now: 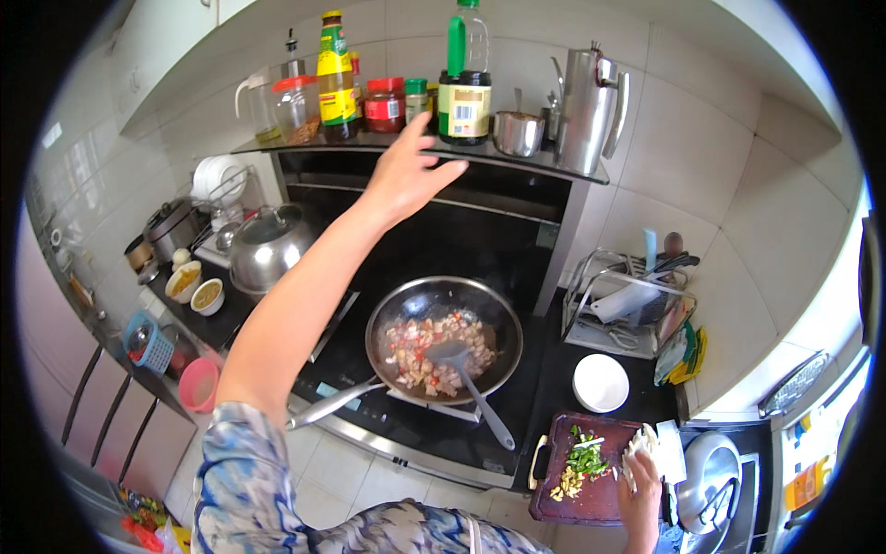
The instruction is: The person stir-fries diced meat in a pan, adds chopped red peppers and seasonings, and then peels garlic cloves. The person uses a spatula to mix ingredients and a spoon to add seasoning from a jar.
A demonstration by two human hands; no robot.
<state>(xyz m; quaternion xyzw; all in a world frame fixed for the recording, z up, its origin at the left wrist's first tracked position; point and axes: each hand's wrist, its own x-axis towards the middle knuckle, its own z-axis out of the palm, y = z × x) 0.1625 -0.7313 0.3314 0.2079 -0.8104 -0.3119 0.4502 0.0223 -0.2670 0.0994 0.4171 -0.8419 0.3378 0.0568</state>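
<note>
My left hand (414, 173) reaches up in front of the dark shelf (387, 143), fingers apart and holding nothing, near a green-lidded spice jar (416, 99) and a large dark bottle (464, 107). Below it stands a wok (387, 305) on the stove with diced meat and red bits (415, 346), a grey spatula (477, 398) resting in it. My right hand (642, 478) is at the right side of the cutting board (554, 505), over a white cloth-like or shredded thing (640, 443); its grip is unclear. Chopped green pepper (587, 457) and chopped yellowish pieces (567, 483) lie on the board.
A white bowl (601, 383) stands behind the board, near a wire utensil rack (623, 332). A cleaver (670, 453) lies right of the board, beside a metal lid (709, 478). Left are a lidded steel pot (266, 253) and two small bowls. The wok handle (336, 405) points left.
</note>
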